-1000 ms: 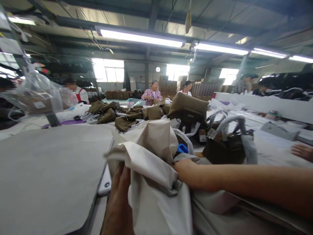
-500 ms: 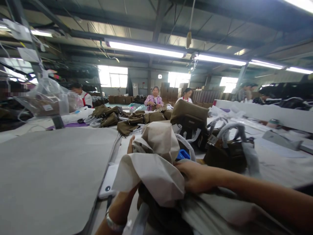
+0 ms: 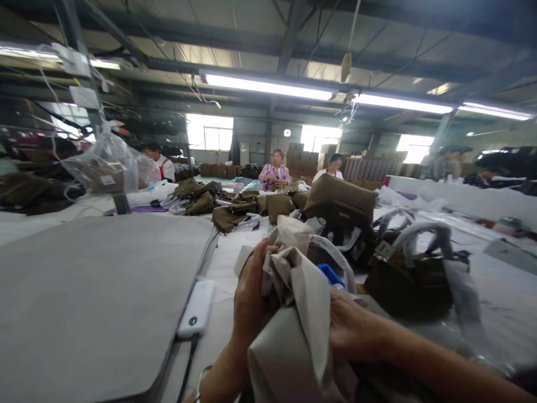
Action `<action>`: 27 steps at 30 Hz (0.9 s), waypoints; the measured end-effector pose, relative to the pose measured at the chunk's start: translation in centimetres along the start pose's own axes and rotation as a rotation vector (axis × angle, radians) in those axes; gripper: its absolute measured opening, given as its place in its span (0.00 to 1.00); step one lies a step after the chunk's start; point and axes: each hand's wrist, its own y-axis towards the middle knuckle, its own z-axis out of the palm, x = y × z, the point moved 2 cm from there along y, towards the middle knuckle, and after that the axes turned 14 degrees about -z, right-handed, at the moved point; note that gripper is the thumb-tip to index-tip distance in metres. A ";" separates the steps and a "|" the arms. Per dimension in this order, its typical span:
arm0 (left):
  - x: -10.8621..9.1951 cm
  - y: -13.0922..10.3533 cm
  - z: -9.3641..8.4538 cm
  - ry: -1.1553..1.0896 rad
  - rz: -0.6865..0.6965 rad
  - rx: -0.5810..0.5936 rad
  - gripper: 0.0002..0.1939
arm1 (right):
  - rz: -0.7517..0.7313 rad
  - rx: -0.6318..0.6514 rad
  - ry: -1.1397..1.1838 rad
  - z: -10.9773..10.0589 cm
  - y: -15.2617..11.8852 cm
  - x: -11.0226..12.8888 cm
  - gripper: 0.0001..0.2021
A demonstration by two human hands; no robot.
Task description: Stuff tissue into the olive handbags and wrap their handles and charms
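Paper [image 3: 285, 347] is up front, and look at the desk [image 3: 222, 313] beyond it, white, broad, stretching away! Next in size comes the board [image 3: 96, 302], pale and flat across the desk's left side. Then the pile [image 3: 229, 218]: brown bags, heaped beyond the paper. On the pile's right sits the big bag [image 3: 344, 204], brown and puffed at the top. Nearer, off to the right, it's the dark bag [image 3: 406, 288], handles raised and sheathed in pale wrap. Back to that paper, crumpled and folded, bunched at the near side between 2 grips! The left grip [image 3: 250, 296] is clamped on its left side, fingers up near the top. The right grip [image 3: 354, 324] is against the other side, fingertips behind the folds; can't tell whether it's closed. Between board and left grip lies a white box [image 3: 198, 305], cable attached. Smaller again, a blue piece [image 3: 330, 275] just past the right grip, and a bracelet [image 3: 202, 379] on the left wrist.
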 end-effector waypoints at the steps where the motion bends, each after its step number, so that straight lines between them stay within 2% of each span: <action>1: -0.8 -0.2 0.3 -0.071 -0.019 0.039 0.44 | -0.018 0.032 -0.015 0.3 0.0 0.4 0.56; 2: -1.6 -0.4 0.4 -0.153 -0.061 0.094 0.46 | -0.028 0.034 -0.030 0.5 0.0 0.7 0.59; 3: -2.5 -0.6 0.5 -0.241 -0.117 0.165 0.47 | -0.030 0.010 -0.044 0.5 -0.1 0.7 0.57; 5: -3.9 -1.1 0.1 -0.412 -0.217 0.317 0.46 | -0.025 -0.084 -0.064 0.4 -0.5 0.2 0.46; 6: -4.3 -1.2 -0.4 -0.481 -0.241 0.361 0.43 | -0.006 -0.137 -0.070 0.3 -0.8 -0.1 0.40; 7: -4.4 -1.4 -1.1 -0.526 -0.249 0.349 0.40 | 0.025 -0.178 -0.077 0.2 -1.2 -0.5 0.35; 8: -4.1 -1.4 -1.9 -0.534 -0.249 0.267 0.34 | 0.065 -0.208 -0.085 0.1 -1.7 -0.9 0.32; 9: -3.5 -1.5 -2.7 -0.500 -0.250 0.128 0.28 | 0.104 -0.224 -0.091 0.1 -2.2 -1.2 0.31; 11: -1.6 -1.8 -4.1 -0.310 -0.279 -0.138 0.16 | 0.151 -0.239 -0.104 0.0 -3.1 -1.7 0.30; 12: -0.5 -2.0 -4.4 -0.183 -0.302 -0.196 0.13 | 0.159 -0.240 -0.114 0.1 -3.5 -1.8 0.30; 13: 0.4 -2.1 -4.6 -0.060 -0.322 -0.182 0.12 | 0.158 -0.238 -0.130 0.1 -3.8 -1.9 0.29; 16: 2.1 -2.6 -4.2 0.132 -0.379 0.083 0.20 | 0.119 -0.218 -0.205 0.3 -4.1 -1.9 0.29; 19: 1.6 -2.7 -3.7 -0.009 -0.469 0.373 0.32 | 0.084 -0.210 -0.249 0.5 -3.7 -1.6 0.28; 21: 1.0 -2.6 -3.1 -0.090 -0.445 0.488 0.40 | 0.075 -0.239 -0.248 0.5 -3.4 -1.3 0.27; 23: 0.9 -2.2 -2.3 -0.013 -0.340 0.465 0.43 | 0.088 -0.260 -0.230 0.4 -3.2 -0.8 0.27; 25: 1.4 -1.9 -1.3 0.133 -0.258 0.359 0.35 | 0.110 -0.267 -0.231 0.3 -3.2 -0.3 0.26; 27: 2.3 -1.6 -0.6 0.240 -0.251 0.283 0.25 | 0.099 -0.261 -0.266 0.2 -3.6 0.1 0.26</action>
